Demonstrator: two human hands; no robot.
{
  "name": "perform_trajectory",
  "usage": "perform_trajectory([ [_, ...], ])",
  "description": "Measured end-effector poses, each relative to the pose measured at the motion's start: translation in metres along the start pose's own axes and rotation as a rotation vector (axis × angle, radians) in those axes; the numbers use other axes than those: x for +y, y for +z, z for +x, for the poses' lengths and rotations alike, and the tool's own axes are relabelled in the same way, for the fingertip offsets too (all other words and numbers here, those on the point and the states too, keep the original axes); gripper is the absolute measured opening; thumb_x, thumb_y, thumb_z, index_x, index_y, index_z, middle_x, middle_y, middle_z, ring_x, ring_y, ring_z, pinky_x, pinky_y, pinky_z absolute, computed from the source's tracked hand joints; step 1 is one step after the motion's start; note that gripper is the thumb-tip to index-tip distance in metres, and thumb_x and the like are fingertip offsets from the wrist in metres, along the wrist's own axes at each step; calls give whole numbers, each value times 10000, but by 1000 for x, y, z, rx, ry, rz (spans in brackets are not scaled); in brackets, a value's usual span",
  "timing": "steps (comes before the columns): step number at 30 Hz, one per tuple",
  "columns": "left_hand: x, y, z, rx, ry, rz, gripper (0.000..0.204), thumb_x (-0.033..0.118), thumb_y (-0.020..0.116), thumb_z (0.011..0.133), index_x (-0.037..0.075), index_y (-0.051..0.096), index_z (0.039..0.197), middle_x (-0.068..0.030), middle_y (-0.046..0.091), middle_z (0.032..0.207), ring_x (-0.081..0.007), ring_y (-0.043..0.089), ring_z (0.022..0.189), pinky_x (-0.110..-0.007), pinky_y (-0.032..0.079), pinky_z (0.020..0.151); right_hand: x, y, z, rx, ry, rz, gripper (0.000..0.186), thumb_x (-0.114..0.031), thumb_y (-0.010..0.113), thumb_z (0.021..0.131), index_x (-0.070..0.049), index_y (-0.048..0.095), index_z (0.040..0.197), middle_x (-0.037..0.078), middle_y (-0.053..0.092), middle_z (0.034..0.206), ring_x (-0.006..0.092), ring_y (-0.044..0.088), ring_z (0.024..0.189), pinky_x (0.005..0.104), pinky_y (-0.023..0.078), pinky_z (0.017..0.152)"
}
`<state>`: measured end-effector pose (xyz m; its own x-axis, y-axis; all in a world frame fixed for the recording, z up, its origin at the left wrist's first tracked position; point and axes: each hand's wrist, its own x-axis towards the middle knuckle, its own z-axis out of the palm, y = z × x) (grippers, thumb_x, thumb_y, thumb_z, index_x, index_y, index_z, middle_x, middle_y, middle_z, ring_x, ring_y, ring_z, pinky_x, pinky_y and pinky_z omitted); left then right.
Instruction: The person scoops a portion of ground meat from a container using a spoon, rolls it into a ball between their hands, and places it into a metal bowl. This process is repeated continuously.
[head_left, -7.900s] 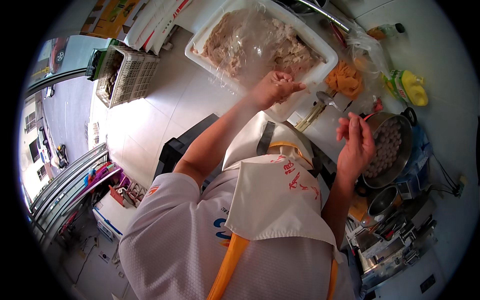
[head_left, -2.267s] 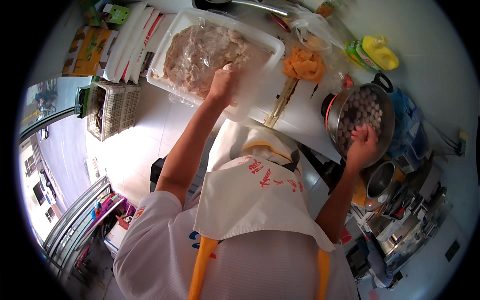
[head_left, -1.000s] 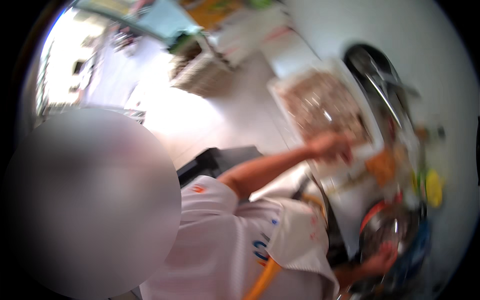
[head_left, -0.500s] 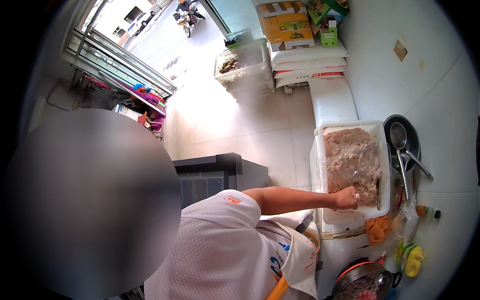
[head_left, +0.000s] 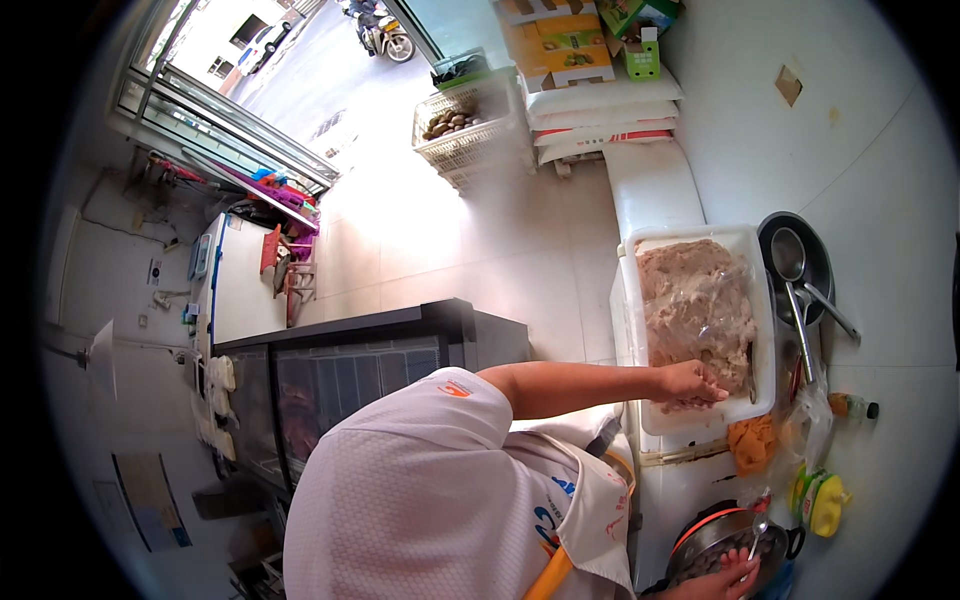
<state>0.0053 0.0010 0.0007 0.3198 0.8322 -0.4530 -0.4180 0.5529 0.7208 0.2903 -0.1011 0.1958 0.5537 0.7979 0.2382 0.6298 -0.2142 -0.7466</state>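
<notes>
white worktop (head_left: 665,510) runs along the wall (head_left: 900,420) on my right, and nearest me on it sits a metal pot (head_left: 712,538) with round balls (head_left: 697,567) inside. my right hand (head_left: 728,580) is at its near side, fingers partly bent, seemingly round the handle of a spoon (head_left: 758,530). next comes an orange cloth (head_left: 752,445) beside the white tub (head_left: 767,340), where the pinkish mince (head_left: 685,275) lies partly under clear film (head_left: 700,318). my left hand (head_left: 690,384) is curled nearly closed over the tub's near end; whether mince is inside it, i cannot tell. i judge the step in hand to be squeezing off a portion for a ball; the next move calls for meeting that hand with the spoon cleanly. farther off are stacked sacks (head_left: 605,105).
</notes>
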Motion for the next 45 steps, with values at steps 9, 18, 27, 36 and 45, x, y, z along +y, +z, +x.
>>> perform_trajectory([
  [9,-40,-12,25,192,182,335,253,211,726,879,54,626,707,1,585,642,-119,521,576,-334,395,495,-7,9,1,-13,14,-35,351,-225,589,1110,93,709,1198,165,787,867,230,754,776,330,623,713],
  [18,4,6,3,-47,-70,-115,470,482,614,1073,49,752,951,1,657,773,-116,492,612,-296,361,500,10,7,5,34,56,92,355,-233,579,1117,86,723,1177,165,783,856,229,739,742,327,613,700],
  [27,-28,-16,20,90,193,399,147,197,746,902,74,738,983,28,594,693,-79,492,592,-298,429,541,63,10,13,-18,114,191,399,-258,583,1119,87,672,1300,173,755,999,169,667,781,294,587,738],
  [36,0,-13,10,-276,-78,-17,330,378,675,1054,71,700,935,-32,666,750,-69,498,583,-258,364,513,35,27,14,-74,30,235,269,-151,613,1096,56,697,1245,174,775,1015,161,707,784,275,594,694],
  [45,-1,-11,10,-126,-96,-86,367,300,697,1046,112,635,737,46,566,658,-55,421,525,-241,315,494,21,59,-7,-270,66,431,230,-115,611,1090,50,689,1230,168,766,1001,164,701,758,284,583,670],
])
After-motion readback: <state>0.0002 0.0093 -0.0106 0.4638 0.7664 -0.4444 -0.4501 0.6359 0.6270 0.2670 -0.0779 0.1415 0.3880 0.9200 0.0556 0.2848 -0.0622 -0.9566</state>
